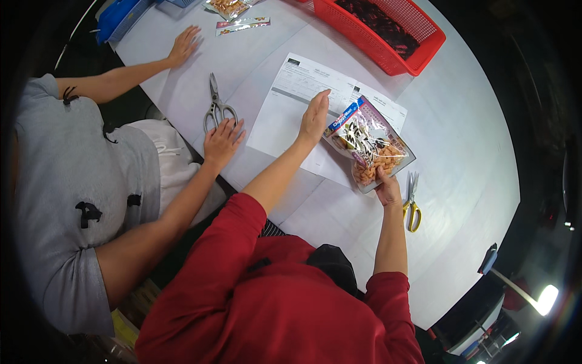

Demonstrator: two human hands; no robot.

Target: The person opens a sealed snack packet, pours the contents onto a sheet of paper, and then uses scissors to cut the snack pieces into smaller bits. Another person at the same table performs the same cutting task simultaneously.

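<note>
Right hand (389, 189) grasps the near right end of a snack bag (379, 141), thumb on its front face. Yellow-handled metal scissors (412, 200) lie just to the right on the smooth, pale desk (470, 164). The bag is between the hands; its long axis runs from near right to far left. Material: glossy, creased film, blue-banded, with a clear window over blocky tan pieces. Left hand (313, 119), flat and grasping nothing, is beside the far left end; contact cannot be confirmed. Beyond: flat printed sheets (291, 91), then a perforated red basket (357, 43).
</note>
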